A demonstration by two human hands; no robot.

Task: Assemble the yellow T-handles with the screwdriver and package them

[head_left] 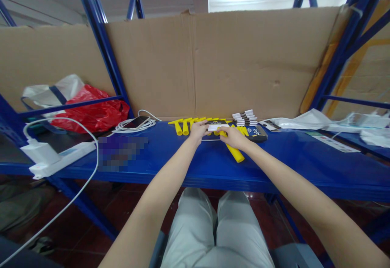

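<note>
My left hand [199, 131] is closed on one end of a small white strip [218, 127] near the back of the blue shelf. My right hand [234, 137] grips a yellow T-shaped tool [235, 154], its round handle slanting toward me; its fingers are beside the other end of the strip. Several more yellow T-shaped tools [185, 127] stand in a row left of and behind my hands. To the right is a stack of white pieces with dark ends [245, 117], by a black packet with yellow print [257, 133]. My fingers partly hide the strip and the tool's head.
A cardboard sheet [243, 64] backs the blue shelf [289, 158]. At left are a white power strip [70, 156], a coiled white cable [124, 127] with a phone [137, 122], and a red plastic bag [94, 109]. A printed card [333, 142] and white plastic bags [304, 120] lie at right.
</note>
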